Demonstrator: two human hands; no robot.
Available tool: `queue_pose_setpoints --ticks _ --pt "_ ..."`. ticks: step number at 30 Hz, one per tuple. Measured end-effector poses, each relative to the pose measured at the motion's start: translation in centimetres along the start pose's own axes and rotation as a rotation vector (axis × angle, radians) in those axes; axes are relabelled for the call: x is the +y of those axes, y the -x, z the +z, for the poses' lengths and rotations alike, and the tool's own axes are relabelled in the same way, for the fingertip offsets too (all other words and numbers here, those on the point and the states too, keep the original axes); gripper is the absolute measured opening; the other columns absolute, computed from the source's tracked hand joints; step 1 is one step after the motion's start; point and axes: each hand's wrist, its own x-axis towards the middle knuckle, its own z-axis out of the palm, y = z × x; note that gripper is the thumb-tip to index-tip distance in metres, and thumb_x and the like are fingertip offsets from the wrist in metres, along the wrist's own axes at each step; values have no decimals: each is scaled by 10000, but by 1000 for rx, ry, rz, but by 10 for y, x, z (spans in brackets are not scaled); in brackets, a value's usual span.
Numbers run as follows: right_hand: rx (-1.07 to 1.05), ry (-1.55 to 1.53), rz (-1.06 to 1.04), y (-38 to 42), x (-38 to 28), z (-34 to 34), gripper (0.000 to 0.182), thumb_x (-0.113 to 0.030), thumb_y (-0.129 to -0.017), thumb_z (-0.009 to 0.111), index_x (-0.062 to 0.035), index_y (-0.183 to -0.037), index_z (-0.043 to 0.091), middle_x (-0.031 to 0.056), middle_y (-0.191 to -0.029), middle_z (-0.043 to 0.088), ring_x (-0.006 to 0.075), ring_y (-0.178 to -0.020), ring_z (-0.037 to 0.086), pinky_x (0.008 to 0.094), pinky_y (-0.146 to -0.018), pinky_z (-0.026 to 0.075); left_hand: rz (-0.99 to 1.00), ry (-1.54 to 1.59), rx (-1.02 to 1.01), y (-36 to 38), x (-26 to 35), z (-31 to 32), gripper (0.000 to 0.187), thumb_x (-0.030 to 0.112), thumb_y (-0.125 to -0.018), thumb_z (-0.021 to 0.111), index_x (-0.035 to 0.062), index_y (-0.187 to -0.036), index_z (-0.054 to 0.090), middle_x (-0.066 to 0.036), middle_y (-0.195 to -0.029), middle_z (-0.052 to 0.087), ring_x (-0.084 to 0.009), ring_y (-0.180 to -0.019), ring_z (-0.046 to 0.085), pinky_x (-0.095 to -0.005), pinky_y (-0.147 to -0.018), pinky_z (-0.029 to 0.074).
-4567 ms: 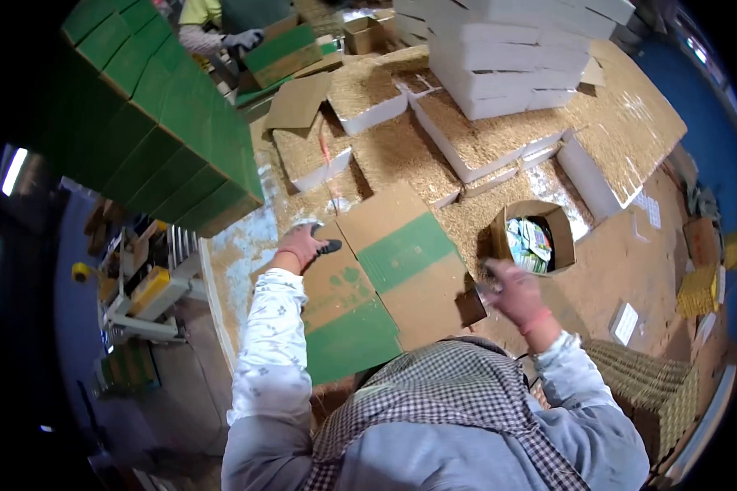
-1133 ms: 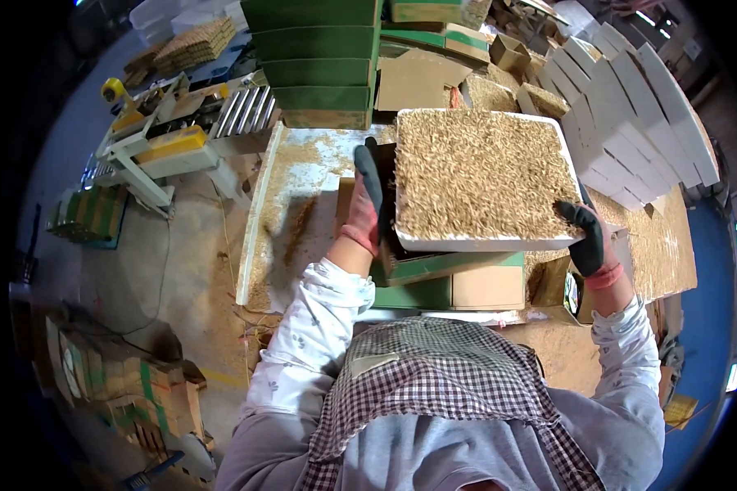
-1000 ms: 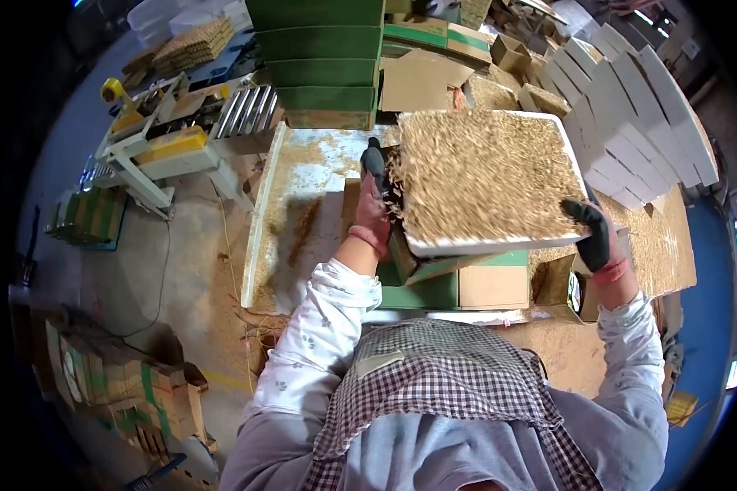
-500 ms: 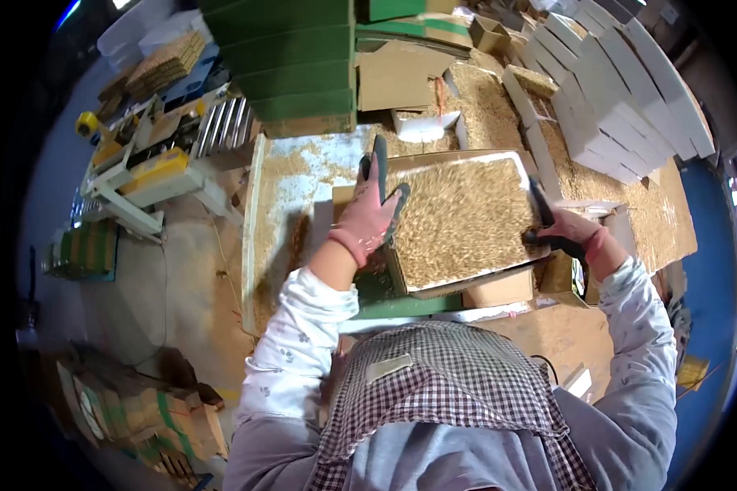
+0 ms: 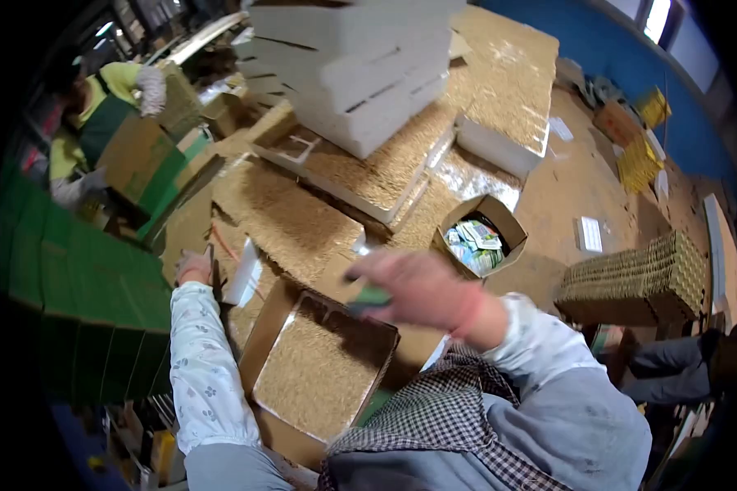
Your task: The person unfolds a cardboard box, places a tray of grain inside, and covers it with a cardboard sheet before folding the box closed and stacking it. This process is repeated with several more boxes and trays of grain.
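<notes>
My left hand [image 5: 194,267], in a pink glove with dark fingertips, is closed on the near edge of a brown cardboard sheet [image 5: 190,227] beside the green stack. My right hand [image 5: 422,293] is over the right rim of an open cardboard box, blurred by motion. A green patch shows at its fingertips; whether that is glove or an object I cannot make out. Below and between my hands, the cardboard box [image 5: 269,321] holds a white-edged tray [image 5: 319,368] filled level with tan grain-like material. Neither hand touches that tray.
White trays [image 5: 360,74] are stacked beyond. Grain-covered trays [image 5: 291,221] lie across the work surface. An open carton [image 5: 512,233] holds small packets. Green boxes [image 5: 82,295] are stacked at left. A co-worker [image 5: 110,98] handles cardboard at upper left. Woven stacks [image 5: 630,278] stand right.
The view has swung right. My hands have let go of the filled tray, which now sits inside the cardboard box. My left hand has reached to the cardboard sheet; my right hand has lifted away.
</notes>
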Motion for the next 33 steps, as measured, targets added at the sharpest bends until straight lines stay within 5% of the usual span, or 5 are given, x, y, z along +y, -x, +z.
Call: queue_pose_setpoints --ticks 7,19,25,27,33 --pt "-13 733 943 59 227 29 486 -452 -781 576 -74 -1084 537 116 -988 623 241 -945 591 371 -813 449 174 -256 -70 -1 15 53 536 274 -851 415 -36 -1286 368 -211 -1296 422 -314 -1164 460 -365 -957 378" --pt "512 -394 698 80 235 -23 264 -30 -706 616 -28 -968 653 101 -849 668 168 -784 627 259 -716 476 309 781 469 179 -212 -73 357 62 -857 503 -22 -1204 480 -141 -1112 571 -205 -980 559 -310 -864 424" --pt "364 49 -807 10 -6 1 274 -100 -683 648 -88 -956 628 47 -882 634 207 -822 612 308 -752 462 488 -6 1090 363 -147 -78 462 41 -781 529 -14 -1234 455 -207 -1178 506 -356 -1094 479 -384 -931 377" --pt "-63 262 -879 5 -19 35 227 -151 -653 660 -119 -875 627 43 -797 615 237 -779 589 336 -729 456 610 -93 895 390 -121 -77 412 53 -752 531 -7 -1159 507 -194 -1080 541 -363 -980 517 -392 -851 426" --pt "600 149 -568 -2 -52 -16 283 -170 -739 646 -77 -995 572 132 -939 590 296 -908 548 372 -789 439 1055 -92 300 388 -94 24 240 199 -813 502 119 -1016 603 -123 -1045 557 -287 -898 558 -395 -775 465"
